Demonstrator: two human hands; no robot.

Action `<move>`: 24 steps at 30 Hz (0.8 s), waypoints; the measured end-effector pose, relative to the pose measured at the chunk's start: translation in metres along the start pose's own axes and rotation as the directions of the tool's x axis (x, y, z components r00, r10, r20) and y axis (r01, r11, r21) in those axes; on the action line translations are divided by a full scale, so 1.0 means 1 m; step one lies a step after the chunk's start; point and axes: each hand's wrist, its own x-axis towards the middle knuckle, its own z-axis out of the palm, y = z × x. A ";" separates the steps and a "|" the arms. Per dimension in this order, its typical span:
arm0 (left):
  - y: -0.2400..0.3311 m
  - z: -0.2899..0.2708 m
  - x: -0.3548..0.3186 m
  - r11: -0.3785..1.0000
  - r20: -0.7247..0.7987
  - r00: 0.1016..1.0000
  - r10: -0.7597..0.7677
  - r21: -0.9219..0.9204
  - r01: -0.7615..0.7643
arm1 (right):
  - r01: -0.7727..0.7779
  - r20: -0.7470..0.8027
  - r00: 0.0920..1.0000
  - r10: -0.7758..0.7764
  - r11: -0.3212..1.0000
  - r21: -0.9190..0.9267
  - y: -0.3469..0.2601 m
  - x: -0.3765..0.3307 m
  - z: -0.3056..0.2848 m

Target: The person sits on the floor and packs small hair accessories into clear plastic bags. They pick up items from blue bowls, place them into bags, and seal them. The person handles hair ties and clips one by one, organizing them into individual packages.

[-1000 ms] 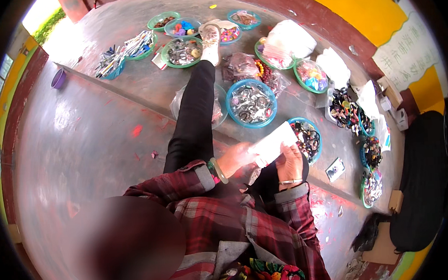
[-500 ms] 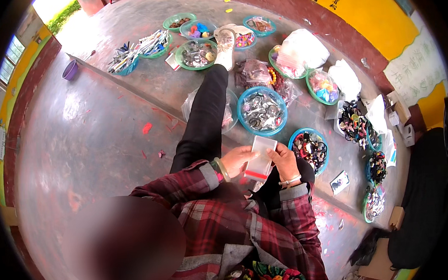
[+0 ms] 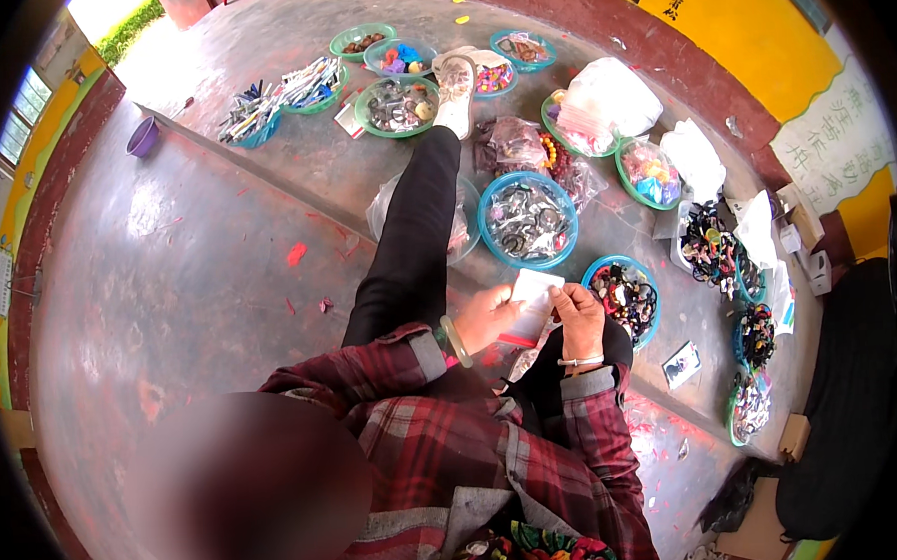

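Grip state: both hands are closed on one object, a flat white packet (image 3: pixel 531 309) with a red band along its lower edge. The left hand (image 3: pixel 485 316) grips its left edge. The right hand (image 3: pixel 578 319) pinches the upper right edge between thumb and fingers. Whether the packet's far side is supported cannot be told from this view.

Position: the packet lies between the two hands, above the bent right leg. Just beyond the grip is a blue basin (image 3: pixel 574 217) of wrapped pieces. Just to the right is a second blue basin (image 3: pixel 658 306) of dark, mixed pieces. Farther right, a small printed card (image 3: pixel 681 365) lies on the floor.

Handling: the step in hand appears to be two-handed manipulation of the packet. Use the left hand as the fixed clamp and make fine adjustments with the right fingertips. Apply light, even pressure; a hard pinch could crease thin material. Hold the packet level, since a steep tilt could let any loose contents slide out.
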 end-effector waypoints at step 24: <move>0.017 0.001 -0.002 0.961 0.017 0.999 -0.045 -0.273 0.047 | 0.142 -0.043 0.987 -0.154 0.968 -0.206 0.003 0.000 0.001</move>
